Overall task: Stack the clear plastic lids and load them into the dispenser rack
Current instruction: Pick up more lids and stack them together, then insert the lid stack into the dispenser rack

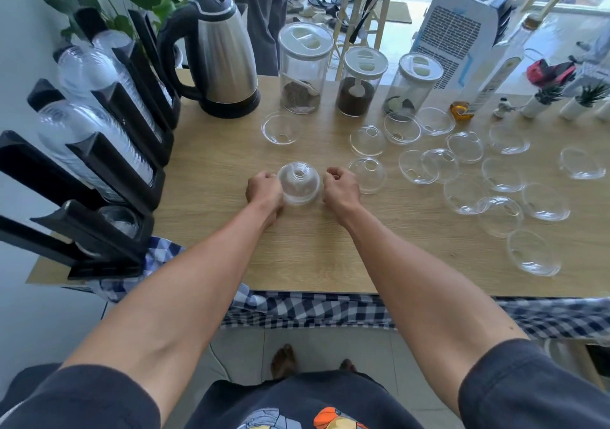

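**Q:** Where is the stack, and which way does it point?

**A:** My stack of dome lids (298, 182) stands on the wooden table (214, 164), about mid-table, between my two hands. Its long axis runs vertical: rims down on the wood, nested domes up, the round holes at the top facing the camera.

**Q:** State of the hands?

**A:** My left hand (265, 191) is pressed against the stack's left side, fingers curled round it, so it is closed on the stack. My right hand (341, 188) sits just beside the stack's right side, fingers curled in toward the palm. Whether it actually touches the plastic I cannot tell from this angle.

**Q:** Loose lids?

**A:** Scattered over the right half of the table. One dome-up lid (367, 175) lies just right of my right hand. One upturned lid (280, 129) lies further off, in front of the glass jars (305, 65). Many on the right lie rim-up like bowls; some overlap.

**Q:** Rack?

**A:** The black dispenser rack (109, 178) stands along the left edge. Its slanted channels hold long rows of clear lids (85, 138), axes tilted up and away to the far left. A kettle (218, 55) stands at the far end, beyond the rack.
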Demonstrator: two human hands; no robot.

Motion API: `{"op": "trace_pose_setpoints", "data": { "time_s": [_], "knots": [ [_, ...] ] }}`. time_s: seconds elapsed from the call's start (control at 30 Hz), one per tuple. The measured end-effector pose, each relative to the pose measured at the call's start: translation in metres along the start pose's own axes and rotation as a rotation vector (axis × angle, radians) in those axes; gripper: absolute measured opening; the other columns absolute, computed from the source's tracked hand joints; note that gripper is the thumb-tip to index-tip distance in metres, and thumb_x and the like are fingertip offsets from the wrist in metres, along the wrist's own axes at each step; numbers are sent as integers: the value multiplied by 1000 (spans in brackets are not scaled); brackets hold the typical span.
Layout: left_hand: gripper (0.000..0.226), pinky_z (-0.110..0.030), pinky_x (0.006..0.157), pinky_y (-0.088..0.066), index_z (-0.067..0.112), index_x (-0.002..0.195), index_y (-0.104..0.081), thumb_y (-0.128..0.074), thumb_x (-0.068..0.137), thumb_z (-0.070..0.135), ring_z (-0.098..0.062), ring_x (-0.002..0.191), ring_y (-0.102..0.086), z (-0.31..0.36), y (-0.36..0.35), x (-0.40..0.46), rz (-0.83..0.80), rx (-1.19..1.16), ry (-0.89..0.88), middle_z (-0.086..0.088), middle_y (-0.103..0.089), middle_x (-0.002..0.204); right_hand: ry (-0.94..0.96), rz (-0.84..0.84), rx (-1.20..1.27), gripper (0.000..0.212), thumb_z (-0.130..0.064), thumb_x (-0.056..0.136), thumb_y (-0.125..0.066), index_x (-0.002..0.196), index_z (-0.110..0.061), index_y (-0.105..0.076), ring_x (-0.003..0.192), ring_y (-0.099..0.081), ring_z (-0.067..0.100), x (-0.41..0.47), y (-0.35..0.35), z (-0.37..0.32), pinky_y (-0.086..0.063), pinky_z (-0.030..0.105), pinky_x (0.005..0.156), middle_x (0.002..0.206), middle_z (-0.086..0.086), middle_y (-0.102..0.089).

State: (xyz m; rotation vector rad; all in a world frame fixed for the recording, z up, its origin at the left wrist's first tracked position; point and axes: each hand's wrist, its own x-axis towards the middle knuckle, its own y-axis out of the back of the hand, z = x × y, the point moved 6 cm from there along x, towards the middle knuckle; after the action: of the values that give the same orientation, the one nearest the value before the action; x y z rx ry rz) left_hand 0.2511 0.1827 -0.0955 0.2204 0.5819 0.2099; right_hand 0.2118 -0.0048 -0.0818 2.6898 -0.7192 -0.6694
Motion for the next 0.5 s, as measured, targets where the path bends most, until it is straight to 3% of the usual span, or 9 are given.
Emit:
{"op": "trace_pose_setpoints", "data": {
  "time_s": [0.13, 0.2, 0.27, 0.37, 0.43, 0.5],
  "knots": [
    [18, -31, 58, -53, 17, 83, -75, -60, 80, 7, -29, 70, -73, -3, -4, 5, -41, -12, 32, -8, -79, 89, -41, -66, 36, 36, -14, 84, -68, 120, -13, -73, 107, -72, 28, 6, -11, 0, -58, 48, 99, 117, 10, -76],
    [22, -24, 56, -49, 17, 87, -76, -65, 71, 6, -29, 71, -71, -2, -2, 3, -53, -54, 50, -10, -79, 92, -69, -104, 104, 36, -11, 70, -70, 106, -15, -74, 97, -73, 29, 1, -12, -1, -61, 45, 91, 108, 14, -77],
    [24, -28, 57, -53, 16, 88, -75, -69, 67, 6, -27, 70, -66, 0, 1, 1, -77, -116, 60, -14, -77, 94, -65, -143, 147, 30, -3, 69, -69, 95, -18, -72, 94, -74, 29, -5, -10, -7, -61, 43, 83, 101, 13, -78],
    [19, -40, 77, -59, 9, 101, -74, -67, 86, -1, -23, 73, -67, 4, 4, -2, -118, -176, 47, -11, -74, 91, -45, -201, 218, 34, 13, 74, -66, 85, -19, -71, 83, -72, 25, -9, -9, -15, -59, 38, 74, 89, 10, -76],
    [21, -38, 71, -54, 7, 108, -73, -60, 94, -1, -18, 63, -61, 8, 7, -4, -139, -202, 30, -9, -70, 85, -34, -219, 260, 35, 14, 79, -64, 84, -20, -72, 85, -72, 25, -14, -9, -21, -58, 39, 78, 87, 7, -75],
    [21, -34, 60, -49, 5, 111, -73, -57, 98, -1, -18, 62, -57, 14, 14, -8, -143, -218, 4, -10, -69, 83, -30, -234, 303, 26, 3, 77, -69, 88, -20, -73, 89, -72, 25, -19, -9, -29, -58, 38, 81, 91, 7, -76]
  ]
}}
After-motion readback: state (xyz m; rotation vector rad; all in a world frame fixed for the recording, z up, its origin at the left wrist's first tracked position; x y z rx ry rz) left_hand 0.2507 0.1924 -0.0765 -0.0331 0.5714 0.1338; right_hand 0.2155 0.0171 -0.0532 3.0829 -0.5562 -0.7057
